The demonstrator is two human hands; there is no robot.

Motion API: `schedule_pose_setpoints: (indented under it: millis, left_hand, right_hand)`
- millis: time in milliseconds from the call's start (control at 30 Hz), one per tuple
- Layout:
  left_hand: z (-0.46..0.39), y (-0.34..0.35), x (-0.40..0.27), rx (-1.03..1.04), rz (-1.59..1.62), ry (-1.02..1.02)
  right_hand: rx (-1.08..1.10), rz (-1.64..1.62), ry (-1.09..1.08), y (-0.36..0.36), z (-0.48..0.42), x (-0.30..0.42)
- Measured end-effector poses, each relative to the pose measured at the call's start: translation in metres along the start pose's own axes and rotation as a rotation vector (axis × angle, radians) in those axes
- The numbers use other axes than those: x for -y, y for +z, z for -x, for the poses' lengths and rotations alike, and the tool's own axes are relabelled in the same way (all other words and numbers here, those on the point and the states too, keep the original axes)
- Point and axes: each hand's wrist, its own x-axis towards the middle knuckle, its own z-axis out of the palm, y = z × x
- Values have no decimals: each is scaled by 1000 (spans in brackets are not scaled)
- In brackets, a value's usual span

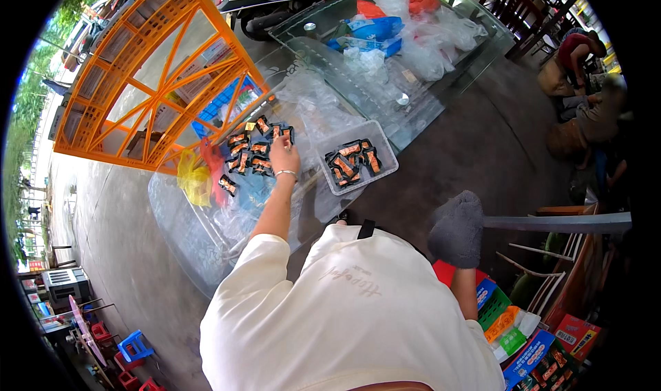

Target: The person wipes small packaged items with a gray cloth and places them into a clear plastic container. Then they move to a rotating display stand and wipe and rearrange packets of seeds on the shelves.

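My left hand (284, 155), with a bracelet at the wrist, reaches over a spread of small black-and-orange snack packets (260, 148) on a glass tabletop (178, 210). Its fingertips touch packets at the far right of the group; whether they grip one is unclear. Just right of this hand, a clear plastic tub (384, 133) contains several similar packets (351, 163). A fluffy grey mitt or cloth (459, 231) covers my right hand, hiding its fingers. Against it appears the end of a long flat grey bar (557, 222); I cannot tell whether my hand holds it.
An orange plastic crate (155, 102) stands beyond the packets. Yellow (194, 179) and red (213, 169) bags lie left of them. Crumpled bags (413, 35) cover another glass table (465, 76). Snack boxes (532, 357) sit at lower right; people (578, 55) sit farther right.
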Motion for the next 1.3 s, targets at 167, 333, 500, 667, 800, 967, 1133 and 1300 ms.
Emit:
schedule_pose_setpoints:
  millis: [167, 333, 500, 667, 800, 967, 1133, 1300]
  left_hand:
    - [-7, -20, 49, 4, -663, -342]
    - [2, -26, 80, 203, -697, -319]
    - [2, -43, 106, 55, -286, -367]
    - [0, -42, 28, -130, 1176, -501]
    - [36, -23, -103, 567, 1686, -553]
    - [99, 2, -218, 1090, 1570, -354]
    - [156, 9, -267, 1093, 1045, 351]
    - [167, 27, -257, 1274, 1073, 165]
  right_hand:
    - [26, -19, -60, -18, -15, -3]
    - [28, -75, -100, -30, -26, -3]
    - [31, -94, -137, -38, -33, 0]
    - [57, -131, -139, -40, -38, 7]
    - [-127, -87, -113, -33, -43, 7]
    - [-192, -151, -8, -61, -60, 16]
    - [-201, -367, 43, -55, -52, 16]
    - [-492, -666, 225, -39, -22, 2]
